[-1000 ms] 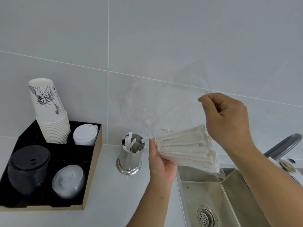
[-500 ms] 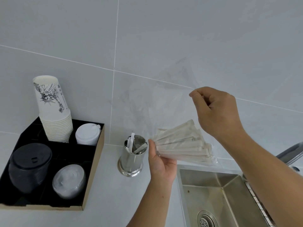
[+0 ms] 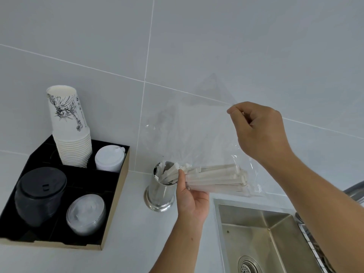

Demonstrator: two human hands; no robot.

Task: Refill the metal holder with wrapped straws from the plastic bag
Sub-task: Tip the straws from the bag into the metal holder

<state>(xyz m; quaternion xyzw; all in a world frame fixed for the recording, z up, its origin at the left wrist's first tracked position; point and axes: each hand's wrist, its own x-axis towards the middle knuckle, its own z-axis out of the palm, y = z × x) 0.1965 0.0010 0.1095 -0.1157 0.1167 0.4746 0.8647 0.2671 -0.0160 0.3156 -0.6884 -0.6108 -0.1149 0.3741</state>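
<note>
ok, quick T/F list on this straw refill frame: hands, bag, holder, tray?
1. The left hand grips the bundle of wrapped straws. True.
2. The right hand rests on the sink. False: it is raised and pinches the clear plastic bag near its top.
3. The metal holder lies on its side. False: it stands upright on the counter, left of the sink, with a few straws in it.
4. The stack of paper cups sits in the black tray. True.
5. The straw bundle is fully out of the bag. False: most of it is inside the bag, with the near ends pointing towards the holder.
</note>
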